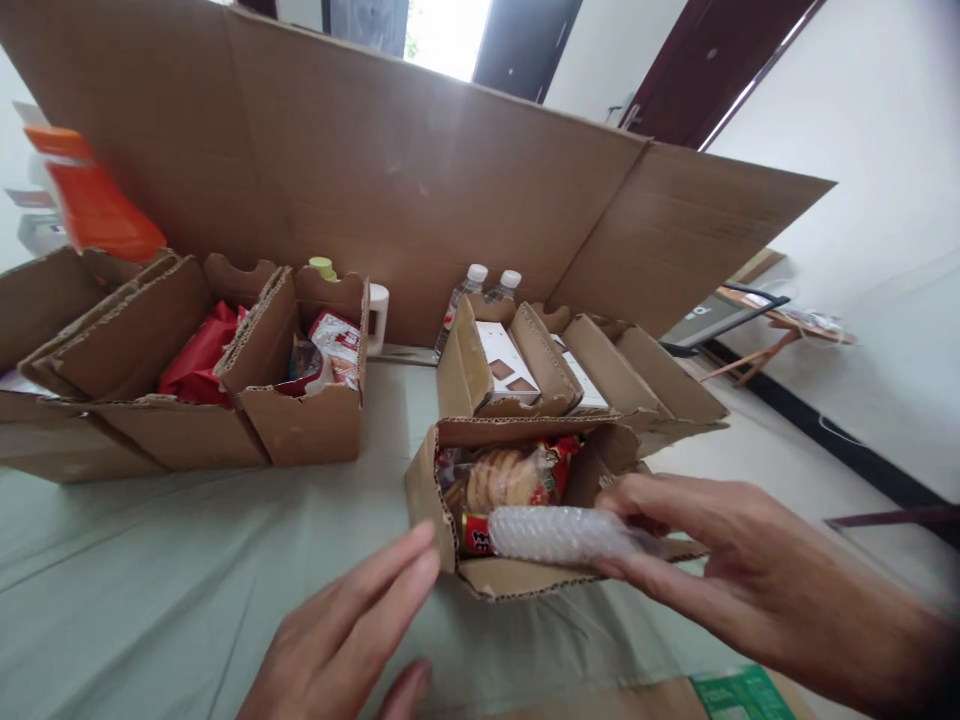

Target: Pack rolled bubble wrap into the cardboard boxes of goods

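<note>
right hand grips bubble-wrap roll over open box toward table's near edge | left hand slack, fingertips at box's left wall | risk: the loosely steadied box could slide or the roll crush the cookies

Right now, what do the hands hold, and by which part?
The right hand grips the bubble wrap roll by its right end; the left hand holds nothing.

brown cardboard box, clear bubble wrap, red snack packet, pale green tablecloth
</note>
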